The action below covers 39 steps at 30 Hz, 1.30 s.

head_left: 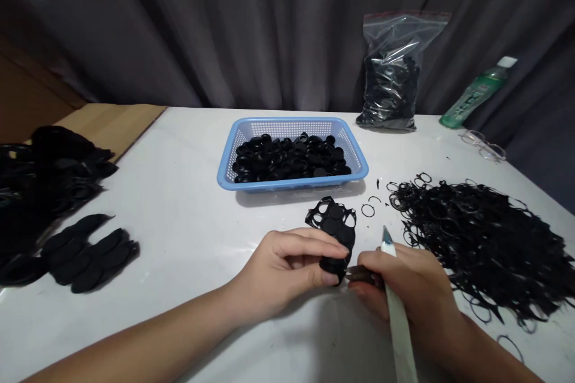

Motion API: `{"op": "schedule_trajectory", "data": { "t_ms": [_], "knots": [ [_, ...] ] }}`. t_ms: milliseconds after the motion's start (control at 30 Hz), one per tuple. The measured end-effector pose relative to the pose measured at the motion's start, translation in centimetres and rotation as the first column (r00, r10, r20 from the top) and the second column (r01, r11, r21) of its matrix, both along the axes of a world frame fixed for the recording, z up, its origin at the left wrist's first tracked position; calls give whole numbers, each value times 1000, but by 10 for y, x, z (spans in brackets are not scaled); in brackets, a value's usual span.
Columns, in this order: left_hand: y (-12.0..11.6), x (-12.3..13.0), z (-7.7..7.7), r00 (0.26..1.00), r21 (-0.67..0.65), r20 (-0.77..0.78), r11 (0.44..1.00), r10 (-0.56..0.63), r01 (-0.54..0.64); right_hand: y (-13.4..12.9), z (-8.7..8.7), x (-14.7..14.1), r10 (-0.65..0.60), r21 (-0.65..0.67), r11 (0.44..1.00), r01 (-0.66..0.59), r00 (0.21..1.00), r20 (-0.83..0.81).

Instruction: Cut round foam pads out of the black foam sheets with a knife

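My left hand (pixel 287 263) pinches a black, rubbery-looking moulded sheet (pixel 336 224) between thumb and fingers. Round discs are set in the sheet, and open holes show at its far end. From my right hand (pixel 413 287), closed, a dark pointed metal tool (pixel 362 274) reaches to the sheet's edge beside my left fingertips. A long whitish strip (pixel 398 323) with a bluish tip also passes through the right hand. Whether it belongs to the same tool I cannot tell.
A blue basket (pixel 291 184) of round black parts stands beyond my hands. Thin black scraps (pixel 489 245) are heaped at right, more black sheets (pixel 90 257) at left. Behind are a filled zip bag (pixel 390 84), a green bottle (pixel 476 93), glasses (pixel 485 146) and cardboard (pixel 121 119).
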<state>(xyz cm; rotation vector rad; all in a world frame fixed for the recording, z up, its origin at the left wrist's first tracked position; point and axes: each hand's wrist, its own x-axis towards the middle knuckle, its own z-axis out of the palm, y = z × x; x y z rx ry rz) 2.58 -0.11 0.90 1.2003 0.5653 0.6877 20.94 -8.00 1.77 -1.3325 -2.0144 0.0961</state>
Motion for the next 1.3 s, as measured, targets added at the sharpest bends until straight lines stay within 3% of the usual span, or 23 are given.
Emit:
{"op": "schedule_trajectory", "data": {
  "t_ms": [133, 900, 1300],
  "knots": [
    [-1, 1, 1, 999, 34, -13, 999, -33, 33, 0, -1, 0, -3, -56, 998, 5, 1000, 29],
    [0, 0, 3, 996, 109, -77, 993, -36, 44, -1, 0, 0, -13, -95, 995, 16, 999, 34],
    [-1, -1, 0, 995, 77, -94, 997, -23, 31, -2, -1, -1, -59, -97, 993, 68, 993, 98]
  ]
}}
